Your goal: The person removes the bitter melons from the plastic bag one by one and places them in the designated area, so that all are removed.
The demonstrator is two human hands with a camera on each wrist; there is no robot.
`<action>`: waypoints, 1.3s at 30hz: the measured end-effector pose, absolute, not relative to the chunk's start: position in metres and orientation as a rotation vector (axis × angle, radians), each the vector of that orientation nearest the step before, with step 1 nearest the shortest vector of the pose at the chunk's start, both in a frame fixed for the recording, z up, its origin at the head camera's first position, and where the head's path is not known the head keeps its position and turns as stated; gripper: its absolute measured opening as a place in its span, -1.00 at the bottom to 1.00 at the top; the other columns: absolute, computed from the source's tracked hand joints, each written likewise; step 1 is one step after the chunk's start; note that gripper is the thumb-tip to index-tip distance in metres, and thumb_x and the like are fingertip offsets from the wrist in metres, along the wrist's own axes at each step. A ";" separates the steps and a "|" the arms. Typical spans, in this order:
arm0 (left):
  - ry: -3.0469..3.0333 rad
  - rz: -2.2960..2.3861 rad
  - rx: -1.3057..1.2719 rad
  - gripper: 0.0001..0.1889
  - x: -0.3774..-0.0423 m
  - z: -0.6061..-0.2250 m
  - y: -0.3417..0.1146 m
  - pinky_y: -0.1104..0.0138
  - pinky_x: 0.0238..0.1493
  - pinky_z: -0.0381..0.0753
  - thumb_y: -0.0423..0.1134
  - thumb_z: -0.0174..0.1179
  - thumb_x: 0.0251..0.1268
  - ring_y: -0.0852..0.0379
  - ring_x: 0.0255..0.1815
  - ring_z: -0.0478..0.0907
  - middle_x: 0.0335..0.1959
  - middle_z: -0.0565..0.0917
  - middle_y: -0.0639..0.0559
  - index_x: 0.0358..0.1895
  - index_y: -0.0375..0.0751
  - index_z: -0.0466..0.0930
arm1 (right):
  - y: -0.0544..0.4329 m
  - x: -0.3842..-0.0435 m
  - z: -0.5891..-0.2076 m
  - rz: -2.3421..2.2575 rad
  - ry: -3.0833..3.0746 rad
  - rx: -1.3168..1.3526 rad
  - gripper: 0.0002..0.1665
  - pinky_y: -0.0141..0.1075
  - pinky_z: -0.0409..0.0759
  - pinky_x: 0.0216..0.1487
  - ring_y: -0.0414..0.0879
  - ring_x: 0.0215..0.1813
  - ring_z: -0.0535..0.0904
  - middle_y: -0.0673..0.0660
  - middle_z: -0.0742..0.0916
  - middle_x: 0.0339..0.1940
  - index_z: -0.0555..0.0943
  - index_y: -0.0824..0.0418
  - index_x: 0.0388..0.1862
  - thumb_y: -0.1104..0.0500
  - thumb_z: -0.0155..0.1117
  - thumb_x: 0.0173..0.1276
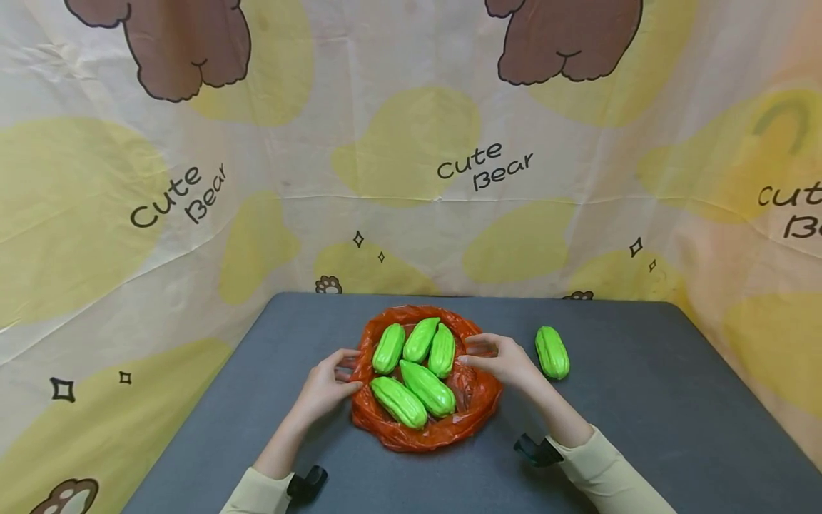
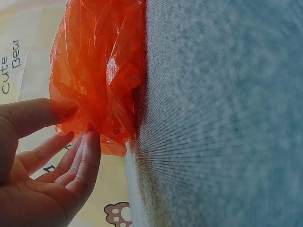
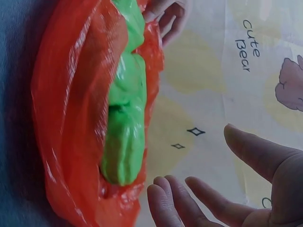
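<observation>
Several bright green, ridged toy gourds (image 1: 427, 389) lie inside an open red plastic bag (image 1: 401, 437) with its rim rolled out. At the bag's left side, my left hand (image 1: 329, 389) pinches the rim between thumb and fingers. The left wrist view shows the crumpled red plastic (image 2: 102, 66) against that hand's (image 2: 52, 170) fingertips. Over the right edge of the bag hovers my right hand (image 1: 507, 360), fingers spread and holding nothing. In the right wrist view its fingers (image 3: 173, 198) are apart from the bag and the gourds (image 3: 124, 142).
One more green gourd (image 1: 552, 353) lies on the grey table (image 1: 629, 400), right of the bag beyond my right hand. A cloth backdrop (image 1: 398, 157) printed with bears hangs behind and at the sides. Dark wrist cameras (image 1: 308, 485) are strapped to both wrists.
</observation>
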State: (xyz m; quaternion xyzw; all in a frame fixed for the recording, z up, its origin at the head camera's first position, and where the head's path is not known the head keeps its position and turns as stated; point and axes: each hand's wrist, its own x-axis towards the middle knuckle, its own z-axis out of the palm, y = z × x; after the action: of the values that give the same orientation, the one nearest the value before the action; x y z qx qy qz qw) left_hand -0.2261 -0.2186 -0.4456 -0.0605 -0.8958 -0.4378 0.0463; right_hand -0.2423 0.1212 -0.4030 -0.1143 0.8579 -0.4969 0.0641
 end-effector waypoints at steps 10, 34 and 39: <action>-2.725 -1.350 -0.193 -0.48 -0.227 -0.445 -0.218 0.25 -0.26 0.59 -0.37 0.38 0.02 0.10 -0.26 0.61 -0.06 0.65 -0.09 0.13 -0.07 0.53 | 0.106 -0.240 -0.411 -1.557 2.515 -0.391 -0.42 -0.15 0.62 -0.11 0.00 -0.06 0.64 0.23 0.70 -0.03 0.54 0.29 0.16 0.03 0.36 0.22; -2.720 -1.375 -0.198 -0.49 -0.229 -0.450 -0.218 0.26 -0.30 0.57 -0.36 0.38 0.02 0.10 -0.28 0.60 -0.05 0.64 -0.09 0.12 -0.08 0.53 | 0.087 -0.235 -0.431 -1.428 2.513 -0.458 -0.40 -0.21 0.62 -0.18 0.03 -0.07 0.65 0.21 0.71 -0.10 0.58 0.29 0.09 0.00 0.42 0.14; -2.719 -1.383 -0.204 -0.49 -0.229 -0.450 -0.218 0.27 -0.30 0.58 -0.37 0.38 0.02 0.11 -0.29 0.61 -0.05 0.64 -0.09 0.12 -0.08 0.53 | 0.087 -0.235 -0.433 -1.408 2.517 -0.454 -0.43 -0.20 0.61 -0.16 0.02 -0.07 0.64 0.20 0.72 -0.10 0.60 0.28 0.04 0.00 0.44 0.12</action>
State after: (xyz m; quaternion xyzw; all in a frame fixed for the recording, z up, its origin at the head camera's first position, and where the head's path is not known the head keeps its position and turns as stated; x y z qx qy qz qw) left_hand -0.2289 -0.2184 -0.4500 -0.0667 -0.8886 -0.4518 0.0421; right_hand -0.2354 0.0866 -0.4328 -0.1546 0.8568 -0.4793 0.1110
